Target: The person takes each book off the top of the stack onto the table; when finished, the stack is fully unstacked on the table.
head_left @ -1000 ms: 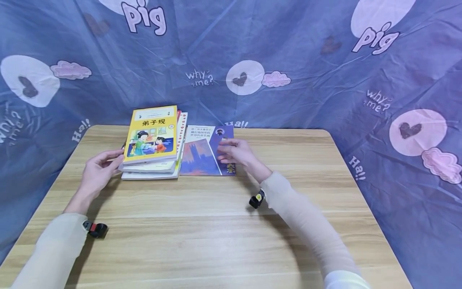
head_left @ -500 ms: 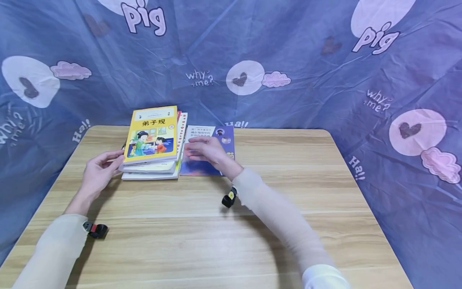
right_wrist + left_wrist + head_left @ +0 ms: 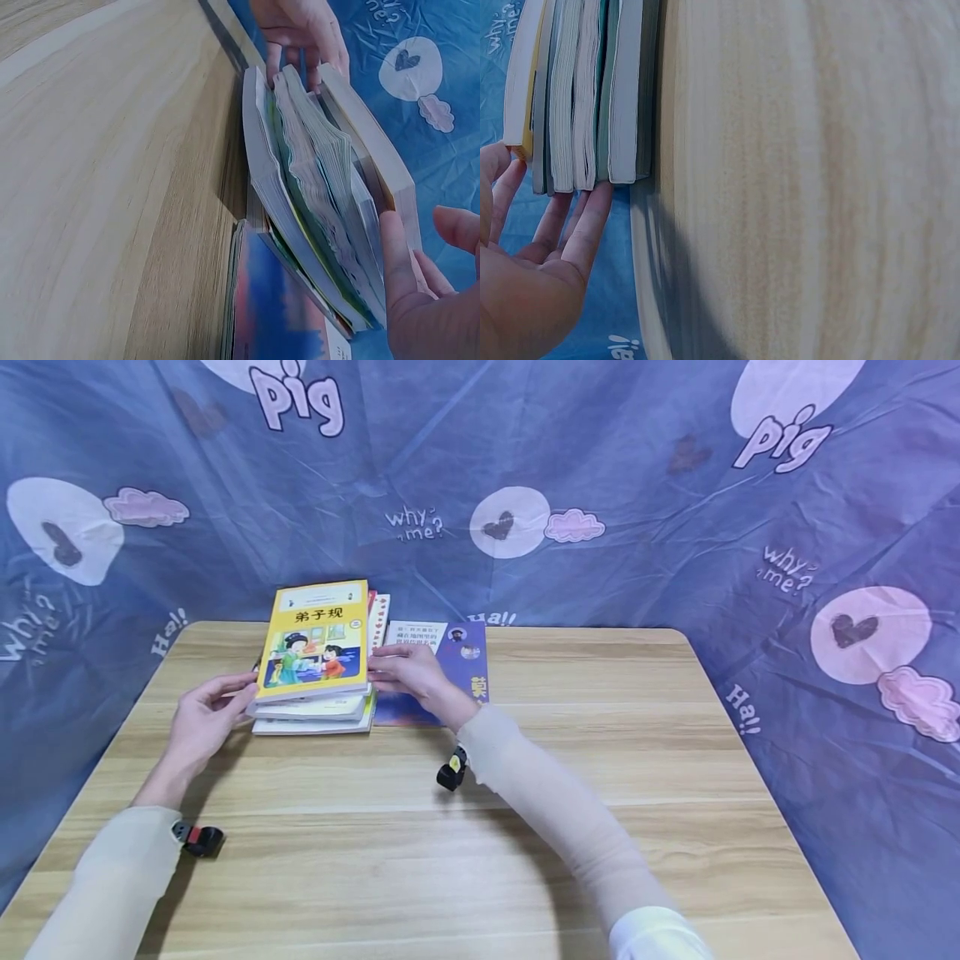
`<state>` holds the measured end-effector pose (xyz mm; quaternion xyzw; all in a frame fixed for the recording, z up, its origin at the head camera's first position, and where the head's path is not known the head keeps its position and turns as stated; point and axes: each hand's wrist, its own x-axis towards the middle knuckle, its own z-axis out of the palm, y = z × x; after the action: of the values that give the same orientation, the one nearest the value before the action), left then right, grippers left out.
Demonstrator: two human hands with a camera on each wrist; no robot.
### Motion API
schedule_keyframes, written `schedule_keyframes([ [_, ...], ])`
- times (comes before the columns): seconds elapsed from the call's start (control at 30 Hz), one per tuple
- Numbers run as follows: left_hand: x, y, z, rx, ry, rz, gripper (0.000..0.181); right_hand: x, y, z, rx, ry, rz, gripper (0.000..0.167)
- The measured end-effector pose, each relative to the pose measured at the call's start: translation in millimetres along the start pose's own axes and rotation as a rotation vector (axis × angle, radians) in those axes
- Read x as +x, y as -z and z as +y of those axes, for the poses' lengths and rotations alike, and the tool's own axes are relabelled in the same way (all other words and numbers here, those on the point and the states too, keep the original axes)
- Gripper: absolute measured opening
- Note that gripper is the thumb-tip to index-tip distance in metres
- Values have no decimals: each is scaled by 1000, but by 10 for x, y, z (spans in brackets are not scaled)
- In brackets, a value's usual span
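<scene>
A stack of books tops out with a yellow-covered book [image 3: 315, 639], its cover showing two cartoon figures. Along the stack's left side rests my left hand [image 3: 206, 714], its fingertips touching the book edges [image 3: 574, 97] at different heights, as the left wrist view shows. On the opposite side, my right hand [image 3: 411, 675] has its fingers against the stack near the top book, thumb lifted off in the right wrist view. The lower books [image 3: 300, 202] fan out unevenly there. Beneath the right hand lies a blue-purple book [image 3: 468, 652], partly covered by the hand.
The stack and the flat book sit near the back edge of a wooden table [image 3: 420, 843]. A blue printed cloth [image 3: 637, 527] hangs behind and beside it. Each wrist carries a small black camera [image 3: 452, 770].
My right hand has moved left from over the blue-purple book to the stack's right side. The left hand stays at the stack's left side, and the books look unmoved.
</scene>
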<state>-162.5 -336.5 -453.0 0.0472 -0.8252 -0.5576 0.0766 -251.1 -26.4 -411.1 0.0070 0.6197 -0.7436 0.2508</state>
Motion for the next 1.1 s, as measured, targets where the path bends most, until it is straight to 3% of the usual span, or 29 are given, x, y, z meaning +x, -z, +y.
schedule_keyframes([
  [0.43,5,-6,8,8,4,5,41,37,-103,-14,-85,-3,61,37],
  [0.77,4,1,10,-5,1,13,39,-15,-24,36,-40,-2,35,43],
  [1.1,57,-9,-13,55,61,30,48,-144,124,77,-34,-9,-2,46],
])
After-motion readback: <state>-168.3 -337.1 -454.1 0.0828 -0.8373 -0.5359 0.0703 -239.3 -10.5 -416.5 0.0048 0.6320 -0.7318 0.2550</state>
